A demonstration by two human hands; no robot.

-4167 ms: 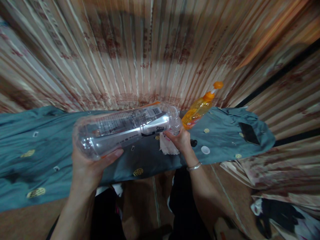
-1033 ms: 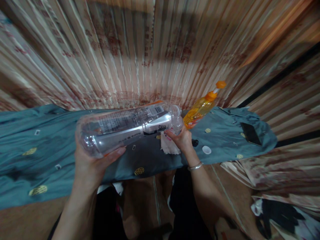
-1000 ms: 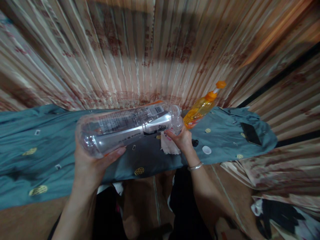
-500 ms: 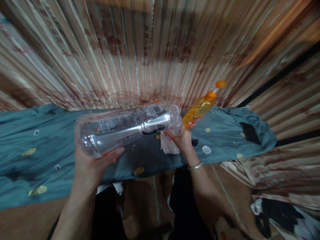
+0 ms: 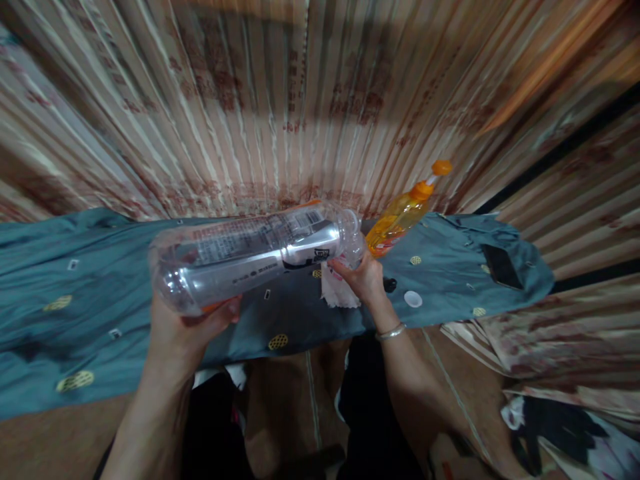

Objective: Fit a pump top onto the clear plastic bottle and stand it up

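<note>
A large clear plastic bottle (image 5: pixel 255 257) with a silver and black printed label lies on its side above the cloth, its neck to the right. My left hand (image 5: pixel 187 330) is closed around its base from below, the thumb along the lower side. At the neck end, my right hand (image 5: pixel 363 273) grips the bottle, its fingers partly hidden behind the clear plastic. A crumpled white tissue (image 5: pixel 339 287) shows just under my right hand. Right behind that hand stands a bottle of yellow-orange liquid (image 5: pixel 397 220) with an orange pump top.
A teal cloth (image 5: pixel 240 333) covers the long narrow surface. A small black object (image 5: pixel 389 285) and a white round cap (image 5: pixel 413 299) lie right of my right hand. Farther right is a dark phone-like slab (image 5: pixel 501 267). A pleated patterned curtain (image 5: pixel 280 100) hangs behind.
My left thumb has slid slightly lower on the bottle, and the label has turned a little toward me. My right hand and the other things have stayed in place.
</note>
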